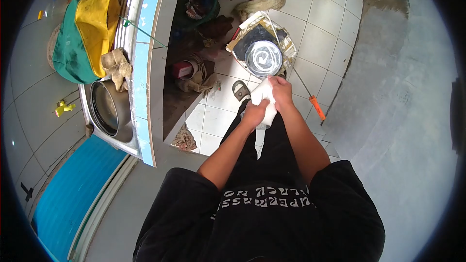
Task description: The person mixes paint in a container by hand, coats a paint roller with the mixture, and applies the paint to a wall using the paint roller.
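In front of my legs, both hands grip a white plastic packet (262,95); what is inside it is hidden. My left hand (256,114) closes round its near left side, thumb on top. My right hand (281,91) pinches its far right corner. Just beyond the packet stands a round tub (263,58) with a white swirl in it. The tub rests on a dark, white-stained tray (252,39). Across the tray lies a paint roller with a white sleeve (250,21), its orange handle (317,108) reaching out to the right.
On the left, a steel sink (132,146) with a metal pot (112,109) and a green and yellow cloth bag (90,34) tops a tiled counter. Beneath are a green basket (199,2) and sacks (194,75). A grey wall (388,116) borders the right side.
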